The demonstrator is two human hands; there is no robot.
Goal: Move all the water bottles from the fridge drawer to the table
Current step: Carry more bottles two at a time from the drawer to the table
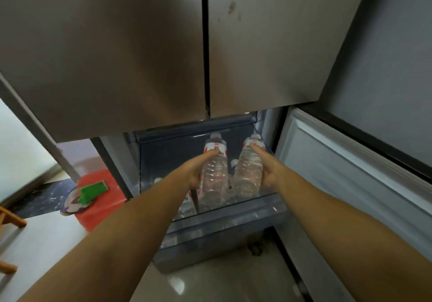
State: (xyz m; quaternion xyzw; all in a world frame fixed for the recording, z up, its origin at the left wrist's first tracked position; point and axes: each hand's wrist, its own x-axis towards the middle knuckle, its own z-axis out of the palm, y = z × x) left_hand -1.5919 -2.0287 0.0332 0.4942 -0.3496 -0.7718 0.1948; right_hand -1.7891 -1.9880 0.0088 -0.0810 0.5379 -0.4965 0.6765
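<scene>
Fingers of my left hand (pixel 195 173) curl round one bottle (pixel 214 177), and my right hand (pixel 268 173) grips another bottle (pixel 248 175). Both are just above the open drawer (pixel 224 217), side by side. They look clear, ribbed and smooth, maybe wet, so one could slip. More bottles (pixel 184 204) lie low on the near left; I might bump them.
</scene>
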